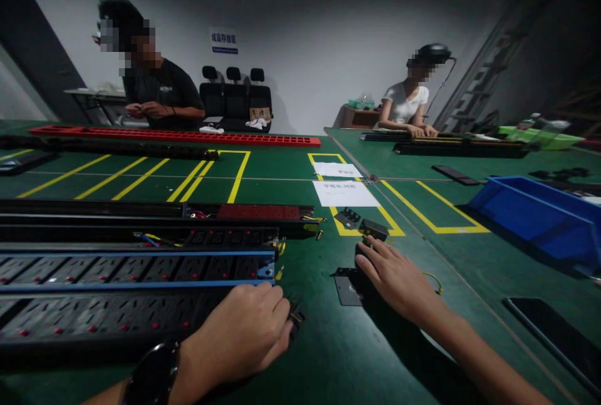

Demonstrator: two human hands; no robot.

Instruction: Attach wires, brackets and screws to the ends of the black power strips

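My left hand (244, 330), with a dark watch on the wrist, is closed at the right end of the nearest black power strip (117, 320). A small black part (296, 317) sticks out past its fingers; the grip itself is mostly hidden. Farther right, my right hand (392, 273) reaches over the table with fingers stretched out, by a small black block (374, 230). Another dark piece lies partly under those fingers. Beside that hand is a flat black plate (348, 287). A blue-edged power strip (141, 268) with red-dotted sockets lies behind the nearest strip.
More strips with loose wires (159, 239) lie beyond. Two paper sheets (347, 194) rest on yellow-taped markings. At right are a blue bin (539, 220) and a phone-like black slab (554, 342). A long red frame (188, 136) crosses the far side, where two people work.
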